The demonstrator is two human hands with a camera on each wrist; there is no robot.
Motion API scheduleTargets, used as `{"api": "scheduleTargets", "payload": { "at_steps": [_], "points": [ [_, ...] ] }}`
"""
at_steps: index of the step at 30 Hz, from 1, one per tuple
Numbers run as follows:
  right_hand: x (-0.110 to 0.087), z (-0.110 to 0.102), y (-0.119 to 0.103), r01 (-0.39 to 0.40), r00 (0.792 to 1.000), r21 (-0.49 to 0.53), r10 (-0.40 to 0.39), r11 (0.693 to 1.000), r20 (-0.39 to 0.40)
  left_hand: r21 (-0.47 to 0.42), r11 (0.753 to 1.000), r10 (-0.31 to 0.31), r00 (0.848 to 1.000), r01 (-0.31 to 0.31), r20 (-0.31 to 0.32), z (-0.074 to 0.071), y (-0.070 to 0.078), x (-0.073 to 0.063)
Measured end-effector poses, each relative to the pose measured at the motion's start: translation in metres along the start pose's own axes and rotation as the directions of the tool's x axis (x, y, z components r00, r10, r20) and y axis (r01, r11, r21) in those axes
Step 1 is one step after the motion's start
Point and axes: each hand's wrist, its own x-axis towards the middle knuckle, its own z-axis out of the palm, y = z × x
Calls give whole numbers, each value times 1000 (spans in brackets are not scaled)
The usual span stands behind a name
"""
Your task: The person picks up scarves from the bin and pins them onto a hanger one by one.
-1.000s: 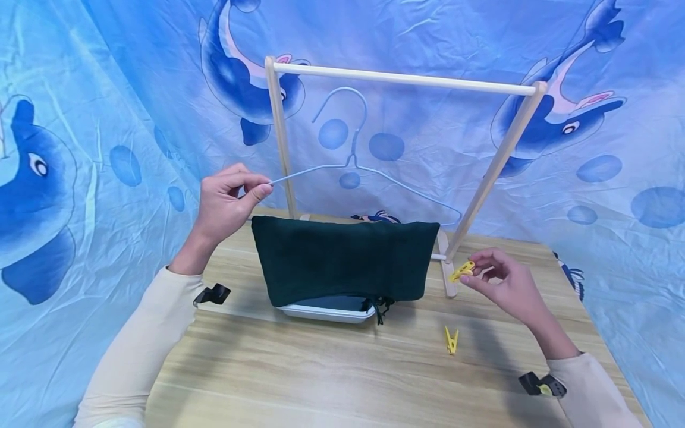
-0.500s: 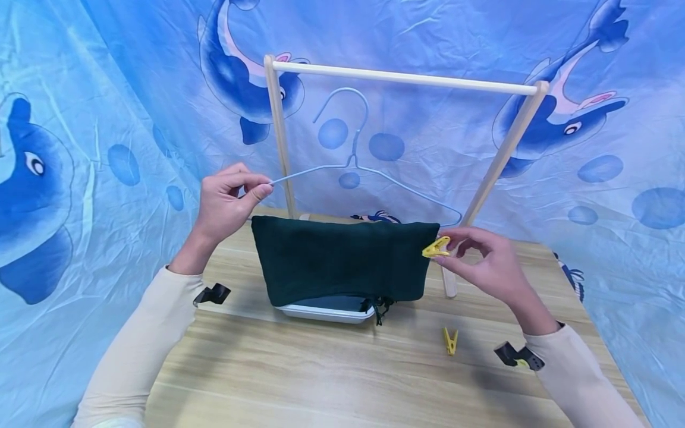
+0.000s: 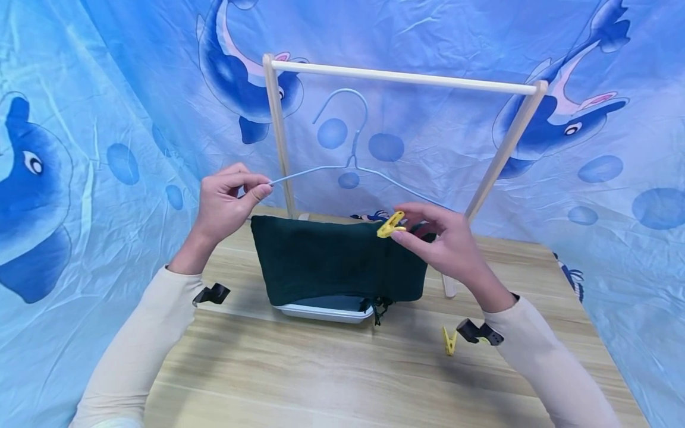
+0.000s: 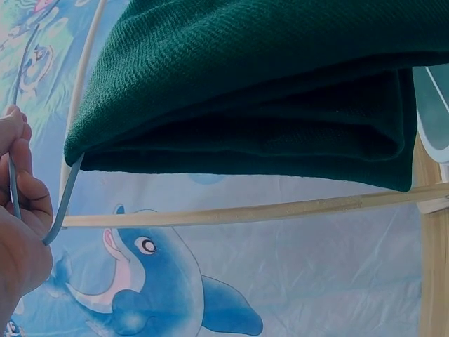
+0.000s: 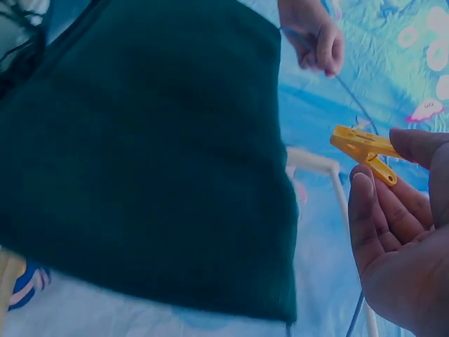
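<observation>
While holding a blue hanger (image 3: 355, 145) with left hand (image 3: 227, 196), pinches a yellow clip (image 3: 391, 224) with right hand (image 3: 448, 241)

In the head view, grips the left corner of the blue hanger, clamping the wire between thumb and fingers of the left hand. Has a dark green cloth (image 3: 326, 258) folded over the hanger's lower bar, partly hiding a white tray (image 3: 326, 313). Shows dark cords (image 3: 381, 309) near the tray's right end. Pinches the yellow clip between right thumb and fingertips, in front of the cloth's top edge, toward its right end. Has a second yellow clip (image 3: 449, 341) lying on the wooden table (image 3: 332, 380), to the right of the tray and well apart from it. Has a wooden rack (image 3: 404, 77) standing behind the hanger, and a blue backdrop (image 3: 439, 30) printed with dolphins beyond.

In the left wrist view, holds the wire at the left edge, with fingers curled round it. Shows the cloth end-on, in stacked folds, with the wire meeting its corner.

In the right wrist view, clamps the yellow clip between thumb above and fingertip below, near the cloth's edge, with a strip of backdrop visible between. Shows the left hand farther off, at the top, on the wire.
</observation>
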Motion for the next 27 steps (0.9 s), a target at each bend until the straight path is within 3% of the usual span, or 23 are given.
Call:
{"api": "scheduleTargets", "payload": {
  "at_steps": [15, 27],
  "points": [
    [49, 61, -25, 62, 993, 54, -68, 997, 101, 15, 1000, 1, 1000, -1, -4, -1, -1, 0],
    [83, 106, -37, 63, 992, 82, -72, 995, 102, 26, 1000, -14, 1000, 14, 19, -1, -3, 0]
  ]
}}
